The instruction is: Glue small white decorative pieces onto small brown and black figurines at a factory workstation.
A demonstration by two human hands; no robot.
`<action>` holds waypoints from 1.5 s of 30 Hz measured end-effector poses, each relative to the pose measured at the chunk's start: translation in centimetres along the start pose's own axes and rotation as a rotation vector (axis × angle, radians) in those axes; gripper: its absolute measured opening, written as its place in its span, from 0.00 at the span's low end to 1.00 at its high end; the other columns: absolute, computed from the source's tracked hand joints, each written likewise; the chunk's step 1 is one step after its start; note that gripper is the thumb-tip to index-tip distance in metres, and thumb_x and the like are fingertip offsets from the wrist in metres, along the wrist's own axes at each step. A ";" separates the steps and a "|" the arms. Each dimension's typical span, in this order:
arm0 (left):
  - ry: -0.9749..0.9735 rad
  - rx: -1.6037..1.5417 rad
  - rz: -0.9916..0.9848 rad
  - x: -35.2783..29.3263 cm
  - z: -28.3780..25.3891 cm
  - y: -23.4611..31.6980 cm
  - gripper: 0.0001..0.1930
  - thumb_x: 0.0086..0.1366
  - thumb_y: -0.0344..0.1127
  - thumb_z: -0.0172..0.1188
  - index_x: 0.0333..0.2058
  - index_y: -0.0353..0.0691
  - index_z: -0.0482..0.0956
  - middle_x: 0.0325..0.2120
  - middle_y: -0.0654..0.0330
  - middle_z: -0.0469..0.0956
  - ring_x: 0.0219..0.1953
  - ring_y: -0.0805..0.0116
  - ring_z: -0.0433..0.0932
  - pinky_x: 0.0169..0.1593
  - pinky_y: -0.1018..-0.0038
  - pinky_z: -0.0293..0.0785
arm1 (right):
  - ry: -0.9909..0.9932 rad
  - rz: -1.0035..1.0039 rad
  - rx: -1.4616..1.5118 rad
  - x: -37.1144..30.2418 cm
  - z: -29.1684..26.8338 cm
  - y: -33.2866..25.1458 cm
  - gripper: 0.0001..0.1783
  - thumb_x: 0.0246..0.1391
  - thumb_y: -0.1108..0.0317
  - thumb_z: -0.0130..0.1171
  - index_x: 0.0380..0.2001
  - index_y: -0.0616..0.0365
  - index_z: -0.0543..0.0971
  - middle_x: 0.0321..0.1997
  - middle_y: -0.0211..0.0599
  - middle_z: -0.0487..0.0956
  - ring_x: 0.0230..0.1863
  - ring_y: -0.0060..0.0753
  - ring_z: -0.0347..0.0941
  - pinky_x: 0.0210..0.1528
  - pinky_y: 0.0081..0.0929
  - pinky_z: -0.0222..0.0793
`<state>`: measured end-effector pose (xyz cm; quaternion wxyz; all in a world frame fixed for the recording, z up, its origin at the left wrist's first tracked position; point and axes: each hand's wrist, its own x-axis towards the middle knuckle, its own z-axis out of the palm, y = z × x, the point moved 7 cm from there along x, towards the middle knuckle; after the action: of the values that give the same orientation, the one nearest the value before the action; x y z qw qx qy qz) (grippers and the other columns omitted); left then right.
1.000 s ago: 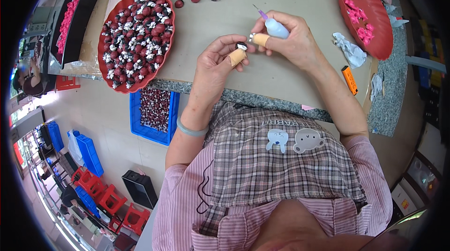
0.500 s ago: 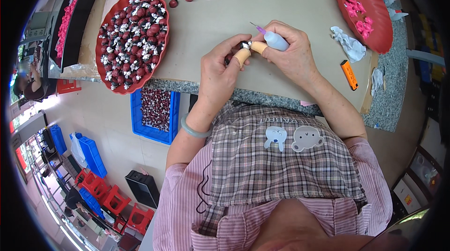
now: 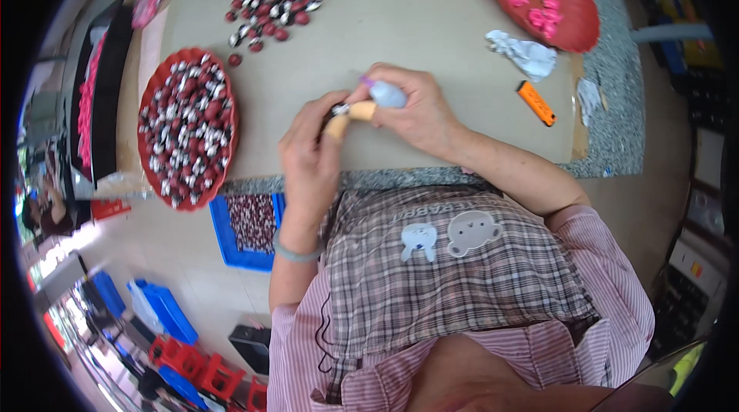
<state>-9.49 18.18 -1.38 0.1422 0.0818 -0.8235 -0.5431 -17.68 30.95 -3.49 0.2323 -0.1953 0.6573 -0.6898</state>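
Pinched in my left hand (image 3: 306, 149) is a small dark and white piece (image 3: 339, 110), mostly covered by the fingers. My right hand (image 3: 425, 121) is closed round a pale blue squeeze bottle (image 3: 387, 94) with a purple nozzle, whose tip is blurred near the left fingers. Tan covers sit on both thumbs, which meet at the piece. Left of my hands, a red scalloped tray (image 3: 143, 123) is heaped with round dark-red, black and white pieces. More such pieces (image 3: 281, 0) lie loose on the far part of the table.
At the far right stands a red tray (image 3: 579, 23) with bright pink pieces. Nearer lie a crumpled tissue (image 3: 531, 58) and an orange lighter (image 3: 536, 103). A black tray (image 3: 110, 116) is at the far left. Below the table edge sits a blue crate (image 3: 250, 260) of small pieces.
The view has shifted, so more of the loose pile shows. My hands stay together, and the bottle's nozzle has dipped toward the left fingers.
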 end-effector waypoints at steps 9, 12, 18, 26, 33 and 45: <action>0.389 0.790 0.166 2.4 -13.7 0.5 0.11 0.64 0.23 0.51 0.44 0.34 0.76 0.39 0.52 0.78 0.42 0.56 0.76 0.48 0.68 0.71 | 0.020 -0.017 0.152 0.2 -7.8 -2.0 0.13 0.55 0.71 0.57 0.44 0.59 0.76 0.41 0.25 0.70 0.44 0.18 0.66 0.48 0.20 0.64; 0.360 0.963 0.227 2.6 -15.9 1.3 0.13 0.62 0.23 0.50 0.45 0.35 0.76 0.44 0.51 0.75 0.47 0.52 0.74 0.51 0.62 0.69 | 0.072 -0.220 -0.273 -0.1 -9.7 -4.3 0.20 0.55 0.70 0.57 0.53 0.57 0.75 0.41 0.27 0.70 0.43 0.19 0.66 0.48 0.19 0.62; 0.347 1.095 0.307 5.1 -12.9 1.3 0.14 0.61 0.29 0.55 0.46 0.39 0.77 0.51 0.47 0.70 0.55 0.47 0.66 0.59 0.54 0.60 | 0.186 -0.182 -0.489 1.2 -13.3 -4.2 0.21 0.50 0.69 0.62 0.50 0.52 0.78 0.41 0.33 0.78 0.46 0.27 0.72 0.54 0.23 0.64; 0.040 0.858 0.497 10.6 -2.2 4.5 0.18 0.55 0.31 0.62 0.46 0.40 0.77 0.53 0.50 0.68 0.60 0.48 0.62 0.60 0.54 0.58 | 0.329 -0.150 -0.528 2.2 -15.6 -1.9 0.21 0.49 0.75 0.63 0.49 0.55 0.78 0.39 0.32 0.79 0.43 0.23 0.73 0.48 0.23 0.69; -0.074 0.882 0.609 18.5 4.8 3.0 0.16 0.56 0.35 0.61 0.45 0.41 0.78 0.52 0.53 0.71 0.58 0.52 0.64 0.59 0.55 0.61 | 0.342 -0.187 -0.782 1.8 -13.5 -3.1 0.23 0.43 0.76 0.65 0.47 0.54 0.79 0.42 0.40 0.71 0.46 0.40 0.69 0.48 0.31 0.67; -0.206 1.139 0.697 23.2 8.9 1.4 0.11 0.58 0.38 0.59 0.38 0.40 0.78 0.42 0.58 0.76 0.52 0.58 0.69 0.53 0.55 0.66 | 0.455 -0.281 -0.889 1.8 -13.5 -4.5 0.22 0.41 0.79 0.64 0.44 0.60 0.74 0.40 0.42 0.72 0.41 0.47 0.73 0.43 0.39 0.70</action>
<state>-34.25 19.76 -0.01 0.1646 -0.1786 -0.9689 0.0482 -27.21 41.09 0.09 -0.1170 -0.2066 0.8881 -0.3937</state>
